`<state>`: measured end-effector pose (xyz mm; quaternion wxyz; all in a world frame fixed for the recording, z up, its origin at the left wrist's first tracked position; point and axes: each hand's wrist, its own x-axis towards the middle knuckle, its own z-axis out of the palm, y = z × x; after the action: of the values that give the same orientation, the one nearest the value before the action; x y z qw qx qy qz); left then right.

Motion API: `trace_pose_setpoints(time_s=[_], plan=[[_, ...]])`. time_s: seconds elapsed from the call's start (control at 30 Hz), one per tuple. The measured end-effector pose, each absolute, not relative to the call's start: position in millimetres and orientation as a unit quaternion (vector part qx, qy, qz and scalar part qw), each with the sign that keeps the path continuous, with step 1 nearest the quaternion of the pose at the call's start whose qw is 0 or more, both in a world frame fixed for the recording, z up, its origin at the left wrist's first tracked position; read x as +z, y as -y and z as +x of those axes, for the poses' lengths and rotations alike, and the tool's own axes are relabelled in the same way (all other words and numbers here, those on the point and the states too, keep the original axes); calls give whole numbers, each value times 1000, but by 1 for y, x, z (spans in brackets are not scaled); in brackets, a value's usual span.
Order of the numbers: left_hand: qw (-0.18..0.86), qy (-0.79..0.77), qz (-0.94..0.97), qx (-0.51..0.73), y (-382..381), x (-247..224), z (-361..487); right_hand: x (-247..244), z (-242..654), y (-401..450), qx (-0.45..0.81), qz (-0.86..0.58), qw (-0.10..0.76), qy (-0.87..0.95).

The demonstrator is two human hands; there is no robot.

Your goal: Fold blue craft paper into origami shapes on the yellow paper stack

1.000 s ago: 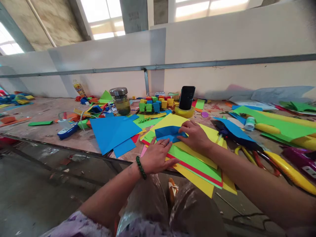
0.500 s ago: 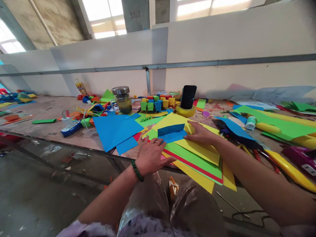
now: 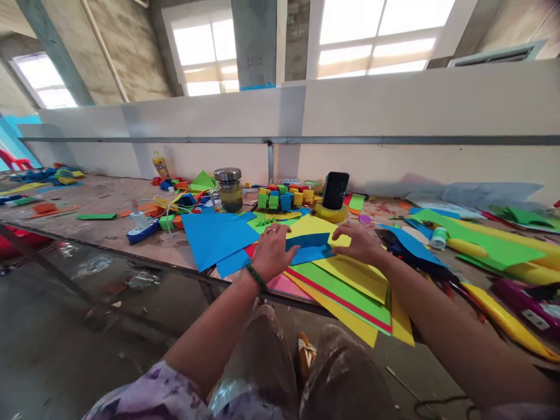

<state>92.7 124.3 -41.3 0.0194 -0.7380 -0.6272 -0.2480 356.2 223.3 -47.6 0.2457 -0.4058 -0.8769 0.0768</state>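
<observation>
A small blue sheet (image 3: 310,252), foam or stiff paper, lies with its far part folded up. It rests on a stack of coloured sheets, among them a yellow sheet (image 3: 356,274) and a green sheet (image 3: 345,294). At its left end is my left hand (image 3: 272,254), thumb and fingers apart, with a ring and a green bead bracelet. My right hand (image 3: 359,245) curves at the right end, thumb and forefinger apart with the thumb close to the sheet's edge. Whether either hand touches the blue sheet is hard to see.
Large blue sheets (image 3: 219,239) lie to the left. Behind stand a lidded glass jar (image 3: 230,191), small coloured blocks (image 3: 286,198) and a phone (image 3: 336,190) leaning on a yellow tape roll (image 3: 330,213). A blue-and-white power strip (image 3: 143,231) sits near the front edge.
My left hand has moved forward from the near edge of the stack to the blue sheet's left end. My right hand has lifted and curled its fingers. The view has tilted up.
</observation>
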Motion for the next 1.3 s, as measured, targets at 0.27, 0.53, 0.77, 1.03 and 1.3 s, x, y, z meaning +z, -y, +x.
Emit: trace_pose_setpoints(time_s=[0.27,0.53,0.77,1.03,1.3], plan=[[-63,646,-735,-195,-149,-34,101,-48,335,-197,-11,-278,308,910],[-60,630,-737,-239,-99,-37,106,-24,303,-167,-110,-174,193,959],[-67,623,-735,-260,-77,-45,100,-31,321,-147,-223,-125,133,958],[-91,499,-843,-181,-76,-41,86,-60,367,-136,-74,-205,163,962],[-89,540,-819,-175,-88,-43,97,-64,372,-130,65,-364,190,910]])
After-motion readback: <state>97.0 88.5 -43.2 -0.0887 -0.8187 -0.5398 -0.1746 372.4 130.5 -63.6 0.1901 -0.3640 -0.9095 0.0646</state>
